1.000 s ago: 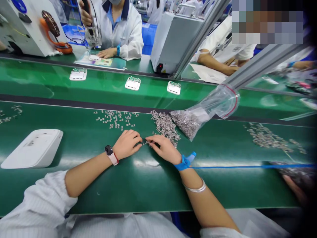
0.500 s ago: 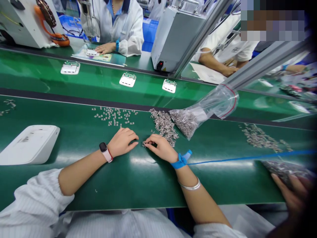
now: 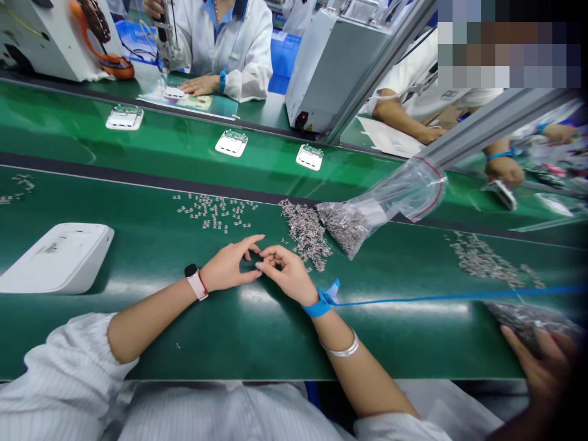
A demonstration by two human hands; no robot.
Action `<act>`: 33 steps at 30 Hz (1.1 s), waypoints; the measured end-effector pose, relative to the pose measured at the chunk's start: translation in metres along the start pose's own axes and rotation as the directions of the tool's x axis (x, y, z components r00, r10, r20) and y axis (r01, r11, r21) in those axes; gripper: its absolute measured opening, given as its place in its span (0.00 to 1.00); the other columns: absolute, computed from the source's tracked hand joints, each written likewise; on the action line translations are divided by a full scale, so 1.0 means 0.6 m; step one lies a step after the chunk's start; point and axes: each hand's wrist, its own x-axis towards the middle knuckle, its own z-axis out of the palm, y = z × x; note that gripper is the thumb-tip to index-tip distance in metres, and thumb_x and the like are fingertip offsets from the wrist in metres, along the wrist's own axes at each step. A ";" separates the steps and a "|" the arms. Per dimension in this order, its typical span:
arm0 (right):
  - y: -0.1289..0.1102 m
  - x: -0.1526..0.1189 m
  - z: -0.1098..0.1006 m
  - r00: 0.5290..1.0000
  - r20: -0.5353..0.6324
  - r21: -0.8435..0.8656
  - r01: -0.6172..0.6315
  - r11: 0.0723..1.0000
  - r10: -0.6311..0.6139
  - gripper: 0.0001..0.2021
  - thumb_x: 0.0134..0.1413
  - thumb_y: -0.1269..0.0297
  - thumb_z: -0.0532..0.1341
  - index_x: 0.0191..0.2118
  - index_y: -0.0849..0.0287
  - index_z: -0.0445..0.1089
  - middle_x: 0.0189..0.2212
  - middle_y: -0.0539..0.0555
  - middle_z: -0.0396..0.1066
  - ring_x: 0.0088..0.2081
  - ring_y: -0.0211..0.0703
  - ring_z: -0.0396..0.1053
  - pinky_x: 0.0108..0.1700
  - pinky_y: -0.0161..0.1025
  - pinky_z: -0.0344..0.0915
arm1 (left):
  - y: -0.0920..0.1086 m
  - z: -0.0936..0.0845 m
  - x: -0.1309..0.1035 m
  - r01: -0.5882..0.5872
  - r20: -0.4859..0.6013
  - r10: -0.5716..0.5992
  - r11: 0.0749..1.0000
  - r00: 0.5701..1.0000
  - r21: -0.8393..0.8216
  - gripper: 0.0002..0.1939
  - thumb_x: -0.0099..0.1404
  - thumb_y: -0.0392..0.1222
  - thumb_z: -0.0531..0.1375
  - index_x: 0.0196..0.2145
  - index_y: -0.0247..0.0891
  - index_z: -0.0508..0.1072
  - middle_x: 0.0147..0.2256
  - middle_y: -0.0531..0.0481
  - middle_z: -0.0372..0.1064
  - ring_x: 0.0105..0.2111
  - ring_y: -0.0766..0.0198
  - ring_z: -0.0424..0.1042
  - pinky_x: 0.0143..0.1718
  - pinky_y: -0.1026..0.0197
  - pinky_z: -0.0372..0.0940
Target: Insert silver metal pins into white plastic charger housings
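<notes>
Our green desk (image 3: 206, 349) has one heap of silver metal bits (image 3: 307, 233) near its far edge; left hand (image 3: 225, 268) spreads fingers, right hand (image 3: 293, 278) curls, grip unclear.

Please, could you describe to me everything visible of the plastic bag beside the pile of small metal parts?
The plastic bag is clear and looks crumpled. Small silvery parts fill its near end, which lies on the green table beside the pile, seemingly touching it. A white patch shows midway, and a red stripe curves along the far end, which points away to the right. I cannot tell whether it is closed. No hand touches it.
</notes>
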 end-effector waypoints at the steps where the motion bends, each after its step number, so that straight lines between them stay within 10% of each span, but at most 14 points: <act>1: 0.000 0.000 0.006 1.000 0.015 0.004 0.005 1.000 -0.005 0.08 0.47 0.65 0.62 0.34 0.60 0.64 0.25 0.48 0.65 0.27 0.33 0.63 0.31 0.33 0.62 | 0.000 -0.001 -0.003 -0.007 0.004 0.007 1.000 1.000 -0.030 0.30 0.58 0.40 0.58 0.57 0.39 0.54 0.45 0.47 0.67 0.34 0.65 0.68 0.37 0.63 0.61; 11: 0.002 -0.006 0.022 0.999 -0.025 0.026 -0.036 0.999 0.037 0.06 0.50 0.64 0.60 0.34 0.60 0.67 0.29 0.52 0.69 0.31 0.37 0.67 0.37 0.36 0.65 | -0.009 -0.024 -0.039 0.060 -0.101 -0.064 0.997 0.993 -0.043 0.08 0.63 0.41 0.55 0.33 0.37 0.72 0.29 0.53 0.72 0.27 0.70 0.68 0.30 0.69 0.60; 25: 0.004 -0.003 0.034 0.997 0.078 0.200 -0.029 0.979 0.014 0.17 0.49 0.63 0.61 0.46 0.58 0.66 0.33 0.52 0.69 0.32 0.36 0.66 0.34 0.35 0.64 | -0.005 -0.027 -0.036 0.127 -0.093 -0.179 0.904 0.979 -0.407 0.07 0.61 0.38 0.57 0.36 0.34 0.71 0.33 0.48 0.73 0.33 0.66 0.73 0.35 0.67 0.67; 33: 0.004 -0.005 0.026 1.000 -0.010 0.189 -0.021 0.982 0.023 0.08 0.51 0.61 0.60 0.34 0.59 0.69 0.25 0.50 0.68 0.27 0.34 0.66 0.32 0.34 0.64 | -0.002 -0.027 -0.035 0.107 -0.092 -0.149 0.928 0.985 -0.357 0.07 0.60 0.38 0.58 0.36 0.35 0.71 0.33 0.49 0.74 0.33 0.67 0.73 0.37 0.67 0.67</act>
